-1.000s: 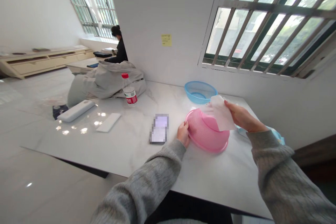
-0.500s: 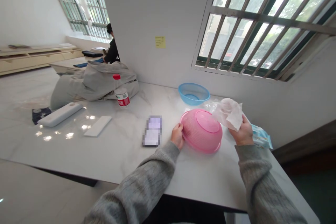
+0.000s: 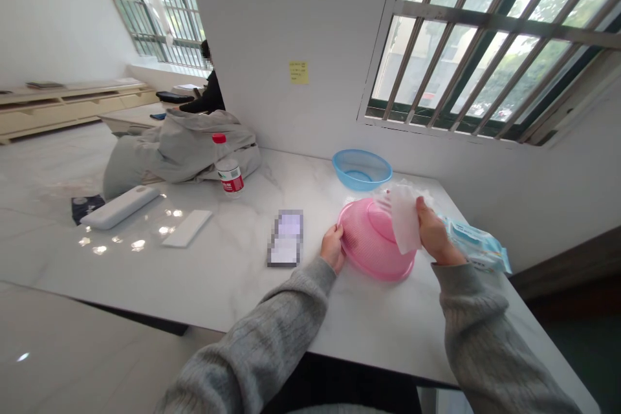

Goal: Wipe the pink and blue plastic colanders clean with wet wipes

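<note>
At centre right of the frame, your left hand (image 3: 332, 247) grips the rim of the upturned pink basin (image 3: 373, 246) on the marble desk (image 3: 233, 272), while your right hand (image 3: 431, 236) pinches a white wipe (image 3: 402, 223) against its base. A blue basin (image 3: 361, 169) sits just behind; a wipes packet (image 3: 478, 247) lies at right.
</note>
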Available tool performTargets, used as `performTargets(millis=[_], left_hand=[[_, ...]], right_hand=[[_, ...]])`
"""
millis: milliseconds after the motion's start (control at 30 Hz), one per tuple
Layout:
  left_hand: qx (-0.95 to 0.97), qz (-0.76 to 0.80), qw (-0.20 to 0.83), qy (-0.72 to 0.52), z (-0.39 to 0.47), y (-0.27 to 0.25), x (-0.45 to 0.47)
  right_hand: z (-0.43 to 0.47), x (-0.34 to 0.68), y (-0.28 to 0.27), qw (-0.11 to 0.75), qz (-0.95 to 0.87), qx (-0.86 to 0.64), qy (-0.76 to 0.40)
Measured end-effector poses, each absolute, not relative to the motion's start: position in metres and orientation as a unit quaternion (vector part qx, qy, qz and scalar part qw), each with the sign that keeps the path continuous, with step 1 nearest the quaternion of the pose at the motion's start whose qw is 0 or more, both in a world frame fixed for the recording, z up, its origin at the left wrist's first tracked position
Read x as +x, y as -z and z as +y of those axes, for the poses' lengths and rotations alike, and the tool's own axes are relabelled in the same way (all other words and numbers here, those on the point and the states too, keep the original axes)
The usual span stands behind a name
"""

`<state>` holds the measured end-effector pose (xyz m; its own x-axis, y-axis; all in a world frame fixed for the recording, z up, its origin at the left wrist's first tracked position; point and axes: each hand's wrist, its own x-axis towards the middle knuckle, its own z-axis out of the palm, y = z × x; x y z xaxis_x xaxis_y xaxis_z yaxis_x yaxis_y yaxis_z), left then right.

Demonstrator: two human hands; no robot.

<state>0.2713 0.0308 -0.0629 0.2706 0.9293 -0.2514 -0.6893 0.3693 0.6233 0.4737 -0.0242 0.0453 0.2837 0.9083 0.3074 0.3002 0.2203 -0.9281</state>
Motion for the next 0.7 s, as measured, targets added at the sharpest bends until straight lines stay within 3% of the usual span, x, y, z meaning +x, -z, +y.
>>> performTargets(millis=[167, 333, 467, 700], left_hand=[[0.181, 0.302, 0.777, -0.522, 0.032, 0.064, 0.273], [0.164, 0.295, 0.786, -0.518, 0.032, 0.065, 0.276], [0.165, 0.292, 0.792, -0.510, 0.030, 0.066, 0.278], [0.168, 0.303, 0.792, -0.502, 0.029, 0.066, 0.278]], right_hand=[[-0.021, 0.458, -0.035, 0.378, -0.697, -0.541, -0.280], [-0.022, 0.445, -0.025, 0.231, -0.780, -0.561, -0.157], [-0.011, 0.454, -0.016, 0.160, -0.773, -0.610, -0.067], [0.009, 0.474, -0.022, 0.117, -0.740, -0.661, -0.054]])
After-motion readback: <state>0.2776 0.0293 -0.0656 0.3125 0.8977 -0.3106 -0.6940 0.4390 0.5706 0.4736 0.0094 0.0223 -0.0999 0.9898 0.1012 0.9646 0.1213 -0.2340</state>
